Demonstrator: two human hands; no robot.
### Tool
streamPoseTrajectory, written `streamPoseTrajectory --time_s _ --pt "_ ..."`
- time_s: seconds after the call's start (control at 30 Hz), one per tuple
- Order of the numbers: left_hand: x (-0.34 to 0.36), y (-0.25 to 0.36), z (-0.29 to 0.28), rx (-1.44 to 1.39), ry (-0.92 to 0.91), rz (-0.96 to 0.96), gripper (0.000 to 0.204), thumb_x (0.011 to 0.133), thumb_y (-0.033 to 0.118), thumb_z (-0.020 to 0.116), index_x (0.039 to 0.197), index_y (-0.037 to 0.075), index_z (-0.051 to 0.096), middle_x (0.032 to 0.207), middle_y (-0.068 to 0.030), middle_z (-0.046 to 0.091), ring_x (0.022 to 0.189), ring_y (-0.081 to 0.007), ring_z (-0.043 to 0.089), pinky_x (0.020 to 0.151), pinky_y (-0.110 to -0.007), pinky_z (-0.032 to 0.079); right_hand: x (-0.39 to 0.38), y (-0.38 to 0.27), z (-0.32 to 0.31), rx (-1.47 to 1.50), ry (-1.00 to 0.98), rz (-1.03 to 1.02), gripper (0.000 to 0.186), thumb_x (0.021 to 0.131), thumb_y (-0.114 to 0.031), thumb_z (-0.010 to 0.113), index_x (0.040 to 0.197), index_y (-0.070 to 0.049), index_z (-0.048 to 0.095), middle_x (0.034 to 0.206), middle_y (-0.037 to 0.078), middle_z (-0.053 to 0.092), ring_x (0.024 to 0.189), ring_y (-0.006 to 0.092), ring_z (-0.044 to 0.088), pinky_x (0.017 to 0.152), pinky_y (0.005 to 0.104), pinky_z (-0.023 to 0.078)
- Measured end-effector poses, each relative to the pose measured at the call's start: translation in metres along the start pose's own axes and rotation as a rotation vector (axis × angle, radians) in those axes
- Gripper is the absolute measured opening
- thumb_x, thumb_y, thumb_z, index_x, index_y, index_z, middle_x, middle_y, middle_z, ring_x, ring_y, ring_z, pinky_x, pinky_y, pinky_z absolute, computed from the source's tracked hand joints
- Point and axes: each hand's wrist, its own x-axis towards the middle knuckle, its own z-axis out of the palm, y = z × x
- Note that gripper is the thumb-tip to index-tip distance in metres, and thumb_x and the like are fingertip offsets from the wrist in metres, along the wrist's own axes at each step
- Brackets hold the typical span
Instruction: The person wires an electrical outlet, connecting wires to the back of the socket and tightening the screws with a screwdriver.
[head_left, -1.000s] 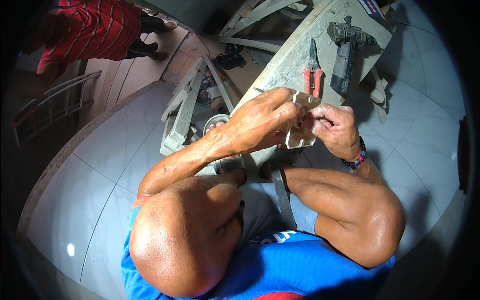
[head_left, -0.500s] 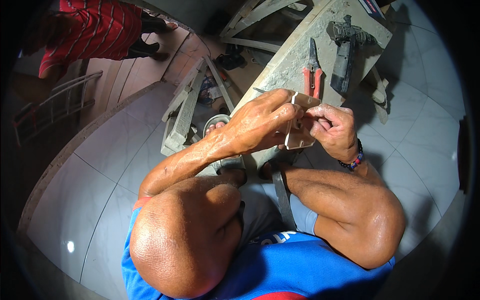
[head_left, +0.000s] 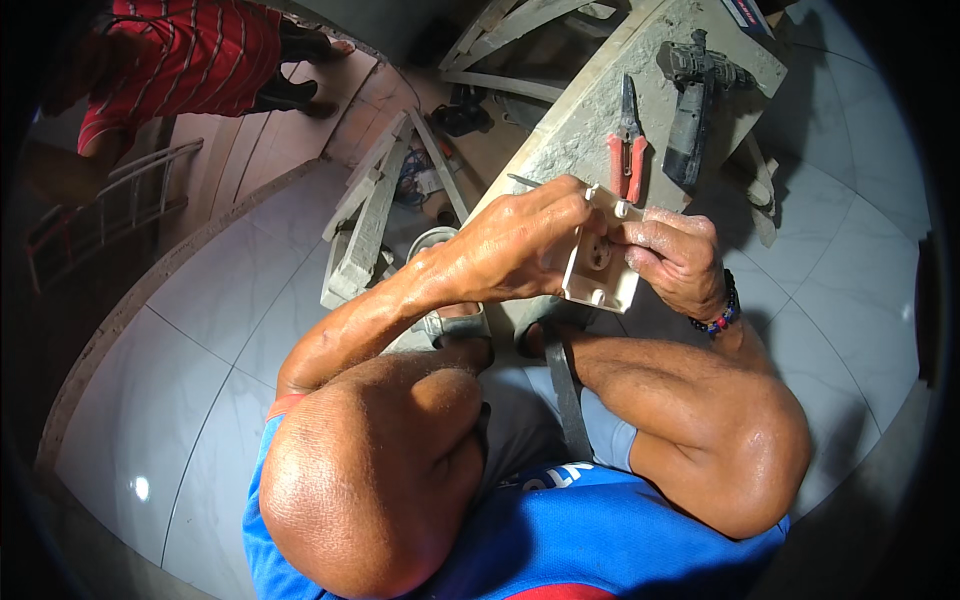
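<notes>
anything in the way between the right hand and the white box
Nothing visible: the right hand reaches over the right edge of the white box, while the left hand holds its left side. The red-handled shears lie beyond.

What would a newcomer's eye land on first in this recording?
Probably the white box near the picture's centre, held by the left hand with the right hand at its right side. Next might come the red-handled cutters and the dark power tool on the board beyond. The striped red shirt of another person stands out at upper left.
</notes>
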Motion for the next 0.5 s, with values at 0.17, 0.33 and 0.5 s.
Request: streamPoseTrajectory --time_s 0.17,0.33,0.5 --pt "0.0032 -0.0002 -0.0038 -0.068 -0.05 -0.022 0.055 0.059 0.013 0.085 0.105 0.001 0.056 0.1 -0.0123 0.057 0.092 -0.0328 0.059 0.079 -0.041 0.05 0.001 -0.0018 -0.0065 -0.068 -0.055 -0.057 0.026 0.068 0.004 0.074 0.092 -0.003 0.067 0.073 0.011 0.061 0.062 0.0262 0.064 0.053 0.033 0.049" --pt "0.0017 0.001 -0.0042 -0.258 -0.052 -0.115 0.061 0.057 0.01 0.087 0.108 0.003 0.056 0.11 -0.0108 0.059 0.104 -0.0275 0.059 0.092 -0.04 0.048 0.0041 -0.0053 -0.0117 -0.142 -0.11 -0.124 0.028 0.067 0.001 0.075 0.092 -0.007 0.068 0.07 0.009 0.057 0.059 0.0252 0.062 0.051 0.0334 0.048" --pt "-0.0061 -0.0005 -0.0064 -0.382 -0.055 -0.205 0.065 0.058 0.017 0.089 0.111 0.003 0.055 0.112 -0.011 0.061 0.109 -0.025 0.059 0.096 -0.038 0.047 0.0089 -0.006 -0.0079 -0.204 -0.149 -0.205 0.026 0.068 -0.002 0.075 0.091 -0.009 0.067 0.069 0.007 0.056 0.058 0.0248 0.06 0.05 0.0336 0.048"
